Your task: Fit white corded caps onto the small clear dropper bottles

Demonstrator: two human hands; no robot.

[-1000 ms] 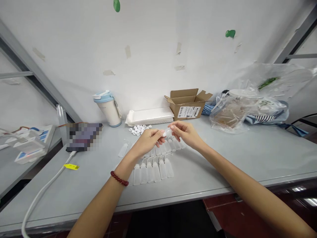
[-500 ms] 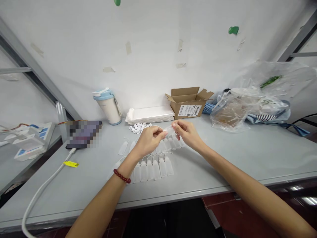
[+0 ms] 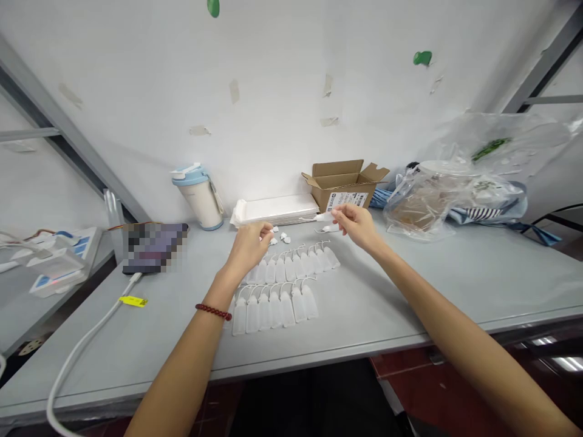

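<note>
My right hand pinches a small translucent squeeze bottle by its end, its thin white strap and neck pointing left. Just below that, another similar bottle lies on the table. My left hand, wearing a dark red bead bracelet, hovers over a pile of small white caps, most of it hidden behind the hand. Its thumb and fingertips are pressed together; what is between them, if anything, is hidden. Nearer me, translucent bottles with looped straps lie side by side in two rows.
Against the wall stand a blue-lidded tumbler, a stack of white flat packs and an open cardboard box. At right sits a clear plastic bag. A phone with a white cable lies at left.
My hands have parted. The right one moved away and slightly right with the bottle, toward the cardboard box; the left one moved left to the caps. Another bottle now shows beneath my right hand.
</note>
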